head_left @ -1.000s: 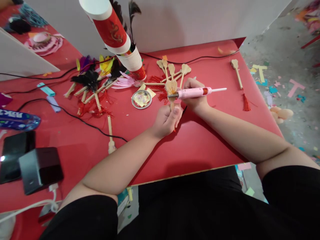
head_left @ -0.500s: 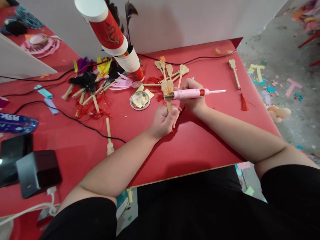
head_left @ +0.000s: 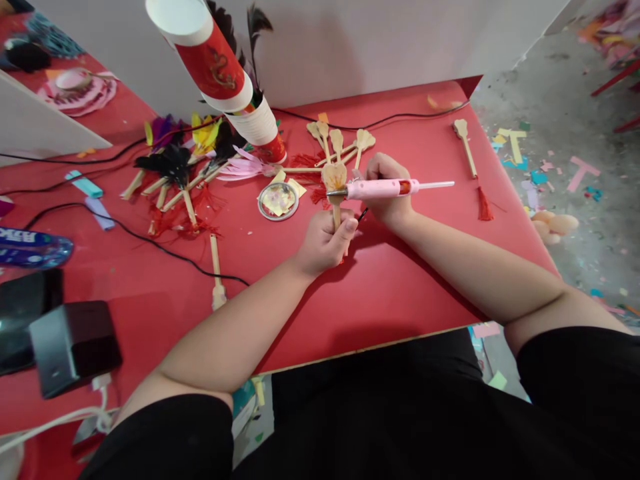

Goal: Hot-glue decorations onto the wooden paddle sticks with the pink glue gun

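Note:
In my left hand a small wooden stick with a rounded, lobed head stands upright, gripped by its handle. Orange-brown marks show on that head. My right hand is closed around a pink hot glue gun, with a pale glue stick poking out of its right end. The metal nozzle reaches the lower part of the wooden head; whether it touches is hard to tell. Behind my hands, several similar wooden sticks with red tassels lie together. A round tin with yellow paper bits sits to the left.
Stacked paper cups stand at the back. Feathered sticks lie on the left, near a black cable and a dark box. One tasselled stick rests near the red table's right edge. Paper scraps litter the floor.
The whole view has shifted slightly. My right fingers have moved a little on the glue gun; the nozzle stays at the wooden head. My left hand keeps its grip.

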`<state>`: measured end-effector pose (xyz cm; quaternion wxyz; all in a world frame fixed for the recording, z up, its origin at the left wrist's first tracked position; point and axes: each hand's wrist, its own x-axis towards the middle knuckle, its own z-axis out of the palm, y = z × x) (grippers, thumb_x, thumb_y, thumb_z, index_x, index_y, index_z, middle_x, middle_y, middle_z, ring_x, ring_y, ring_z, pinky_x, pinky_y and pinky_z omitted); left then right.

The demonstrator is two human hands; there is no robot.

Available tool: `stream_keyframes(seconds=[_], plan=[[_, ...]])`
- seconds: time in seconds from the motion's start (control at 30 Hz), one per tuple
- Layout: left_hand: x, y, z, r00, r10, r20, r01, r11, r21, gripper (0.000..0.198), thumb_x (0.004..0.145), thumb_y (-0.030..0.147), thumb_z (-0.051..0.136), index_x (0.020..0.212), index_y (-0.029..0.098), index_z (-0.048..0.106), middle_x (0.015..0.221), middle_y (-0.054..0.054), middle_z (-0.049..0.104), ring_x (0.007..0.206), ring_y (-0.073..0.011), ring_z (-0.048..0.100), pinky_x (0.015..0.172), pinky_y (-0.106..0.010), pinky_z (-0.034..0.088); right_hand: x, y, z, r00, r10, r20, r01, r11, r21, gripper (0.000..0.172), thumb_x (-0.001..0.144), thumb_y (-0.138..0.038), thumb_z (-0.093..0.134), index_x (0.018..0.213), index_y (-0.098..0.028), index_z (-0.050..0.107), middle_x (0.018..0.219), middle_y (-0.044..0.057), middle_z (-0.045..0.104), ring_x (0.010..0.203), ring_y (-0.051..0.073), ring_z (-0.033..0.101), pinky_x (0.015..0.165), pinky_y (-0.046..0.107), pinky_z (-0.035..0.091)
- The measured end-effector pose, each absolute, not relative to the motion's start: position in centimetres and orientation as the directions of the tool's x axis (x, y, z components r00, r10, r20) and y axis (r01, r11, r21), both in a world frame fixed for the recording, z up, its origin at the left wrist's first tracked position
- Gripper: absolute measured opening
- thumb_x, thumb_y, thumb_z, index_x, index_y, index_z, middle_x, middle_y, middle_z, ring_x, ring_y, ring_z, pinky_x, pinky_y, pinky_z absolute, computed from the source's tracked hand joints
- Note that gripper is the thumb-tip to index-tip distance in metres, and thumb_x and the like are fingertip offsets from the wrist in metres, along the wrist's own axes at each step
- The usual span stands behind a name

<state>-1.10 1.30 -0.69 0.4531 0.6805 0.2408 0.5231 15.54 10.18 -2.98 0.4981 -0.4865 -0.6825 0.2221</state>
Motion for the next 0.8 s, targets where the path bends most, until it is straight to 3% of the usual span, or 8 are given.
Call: stream_keyframes(seconds=[0.13, 0.43, 0.8], plan=[[-1.1, 1.4, -0.5, 0.326, 0.817, 0.476, -0.113, -0.466, 0.878, 0.07, 0.119, 0.058, 0.056, 0.061, 0.021, 0.046, 0.048, 0.005, 0.046, 0.039, -0.0048, 0.043, 0.043, -0.018, 0.037, 15.7, 10.3, -3.5, -0.044, 0.886, 0.461, 0.44, 0.431, -0.788, 0.063, 0.103, -0.07, 0.072, 0.075, -0.029, 0.033, 0.071, 0.0, 0.042, 0.071, 0.022, 0.049, 0.077, 0.047, 0.059], [-1.1, 1.4, -0.1, 0.331, 0.82, 0.468, -0.089, -0.466, 0.88, 0.068, 0.119, 0.058, 0.057, 0.063, 0.02, 0.048, 0.05, 0.005, 0.048, 0.041, -0.0052, 0.045, 0.046, -0.02, 0.04, 15.5, 9.9, -2.6, -0.014, 0.934, 0.356, 0.452, 0.323, -0.831, 0.059, 0.099, -0.057, 0.081, 0.075, -0.028, 0.036, 0.074, 0.002, 0.048, 0.085, 0.027, 0.061, 0.084, 0.05, 0.063], [-1.1, 1.4, 0.1, 0.348, 0.833, 0.431, -0.071, -0.435, 0.898, 0.07, 0.118, 0.062, 0.058, 0.062, 0.021, 0.05, 0.052, 0.003, 0.05, 0.042, -0.0066, 0.048, 0.044, -0.022, 0.035, 15.6, 9.7, -2.1, -0.021, 0.952, 0.307, 0.427, 0.286, -0.858, 0.064, 0.097, -0.075, 0.076, 0.079, -0.028, 0.036, 0.078, 0.002, 0.039, 0.082, 0.025, 0.048, 0.079, 0.045, 0.055]])
